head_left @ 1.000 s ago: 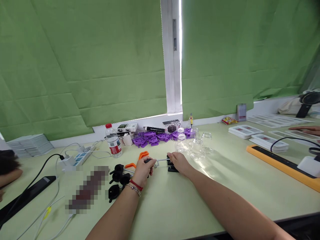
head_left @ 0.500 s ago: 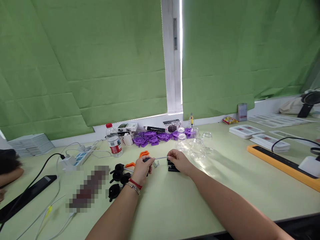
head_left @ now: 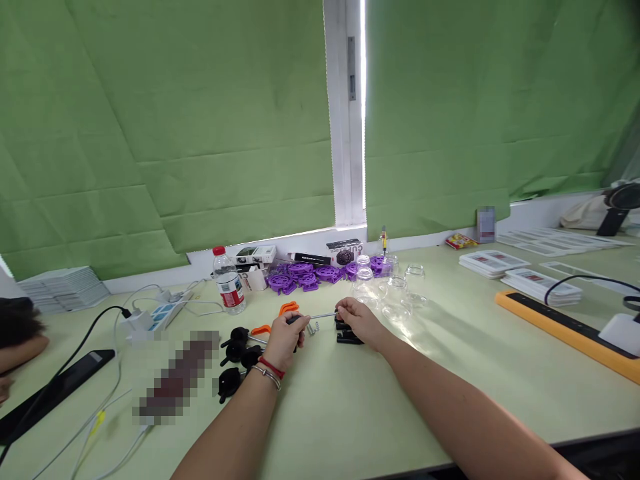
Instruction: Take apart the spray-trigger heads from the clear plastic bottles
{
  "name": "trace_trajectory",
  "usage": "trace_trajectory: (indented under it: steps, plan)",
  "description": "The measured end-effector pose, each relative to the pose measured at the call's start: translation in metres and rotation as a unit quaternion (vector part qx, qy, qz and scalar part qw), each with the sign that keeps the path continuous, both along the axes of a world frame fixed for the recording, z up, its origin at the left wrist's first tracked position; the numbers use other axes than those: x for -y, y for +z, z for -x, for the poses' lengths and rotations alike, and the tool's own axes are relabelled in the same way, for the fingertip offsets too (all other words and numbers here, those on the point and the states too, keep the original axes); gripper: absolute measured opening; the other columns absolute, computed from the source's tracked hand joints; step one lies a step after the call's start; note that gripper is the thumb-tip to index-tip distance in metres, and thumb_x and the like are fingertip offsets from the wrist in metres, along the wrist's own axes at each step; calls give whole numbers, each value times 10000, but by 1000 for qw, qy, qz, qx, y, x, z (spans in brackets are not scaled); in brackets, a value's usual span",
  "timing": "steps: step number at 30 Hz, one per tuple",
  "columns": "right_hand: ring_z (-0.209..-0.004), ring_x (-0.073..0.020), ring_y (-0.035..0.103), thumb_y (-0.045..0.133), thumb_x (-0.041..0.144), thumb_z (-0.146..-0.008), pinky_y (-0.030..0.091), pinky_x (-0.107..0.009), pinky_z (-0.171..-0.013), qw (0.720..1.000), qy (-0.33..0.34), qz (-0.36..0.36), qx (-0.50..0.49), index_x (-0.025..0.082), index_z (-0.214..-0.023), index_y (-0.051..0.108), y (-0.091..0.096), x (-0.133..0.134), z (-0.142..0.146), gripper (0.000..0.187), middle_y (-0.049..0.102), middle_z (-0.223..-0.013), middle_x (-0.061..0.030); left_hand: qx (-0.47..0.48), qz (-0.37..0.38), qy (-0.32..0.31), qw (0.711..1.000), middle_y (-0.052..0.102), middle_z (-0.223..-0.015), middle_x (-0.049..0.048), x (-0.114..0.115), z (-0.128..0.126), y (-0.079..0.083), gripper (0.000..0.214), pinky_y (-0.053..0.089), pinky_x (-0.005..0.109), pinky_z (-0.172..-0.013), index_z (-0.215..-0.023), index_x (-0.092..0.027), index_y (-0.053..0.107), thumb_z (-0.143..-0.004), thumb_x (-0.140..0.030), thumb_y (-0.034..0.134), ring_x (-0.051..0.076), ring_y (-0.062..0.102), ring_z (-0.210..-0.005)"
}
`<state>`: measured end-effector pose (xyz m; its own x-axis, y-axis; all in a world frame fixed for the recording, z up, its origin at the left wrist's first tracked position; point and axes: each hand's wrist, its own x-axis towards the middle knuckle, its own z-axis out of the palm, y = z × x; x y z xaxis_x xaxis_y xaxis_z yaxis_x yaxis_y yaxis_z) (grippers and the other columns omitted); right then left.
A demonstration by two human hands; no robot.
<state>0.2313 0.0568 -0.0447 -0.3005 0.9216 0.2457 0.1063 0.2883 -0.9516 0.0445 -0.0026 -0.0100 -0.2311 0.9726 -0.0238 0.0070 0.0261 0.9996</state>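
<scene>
My left hand point(head_left: 287, 337) is closed around the black end of a thin metal rod point(head_left: 323, 315) that points right. At the rod's far end, my right hand point(head_left: 359, 321) is closed in a pinch; its fingers hide what they hold. Black parts point(head_left: 349, 339) lie on the table just under my right fingers. Between the hands lie small metal springs point(head_left: 313, 328). Left of my left hand are several black round-headed pieces point(head_left: 234, 352), some with metal rods. Orange clips point(head_left: 261, 329) lie just behind that hand.
Purple plastic parts point(head_left: 300, 275) and clear cups point(head_left: 395, 290) stand toward the back of the table point(head_left: 400, 420). A water bottle point(head_left: 229, 283) stands at left, near a power strip point(head_left: 167, 313) with cables. An orange-edged bar point(head_left: 565, 333) and paper stacks point(head_left: 493, 261) are at right.
The view has shifted very slightly. My right fingertips have shifted a little at the rod's end; the left hand keeps the same hold.
</scene>
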Motion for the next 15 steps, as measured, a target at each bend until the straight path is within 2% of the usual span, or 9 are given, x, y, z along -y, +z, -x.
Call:
trace_trajectory:
  steps: [6, 15]
  plan:
    - [-735, -150, 532, 512, 321, -794, 409, -290, -694, 999, -1, -30, 24, 199, -799, 521, -5, -2, 1, 122, 592, -767, -1, -3, 2, -2, 1000, 484, -482, -56, -1, 0, -1, 319, 313, 190, -358, -733, -160, 532, -607, -381, 725, 69, 412, -375]
    - [-690, -146, 510, 466, 367, -840, 392, -278, -655, 997, -13, -37, 69, 203, -803, 538, 0, 2, 0, 182, 609, -755, -3, -5, 0, -4, 1000, 475, -491, -58, -2, -1, -3, 300, 314, 202, -359, -724, -168, 512, -619, -368, 710, 76, 412, -379]
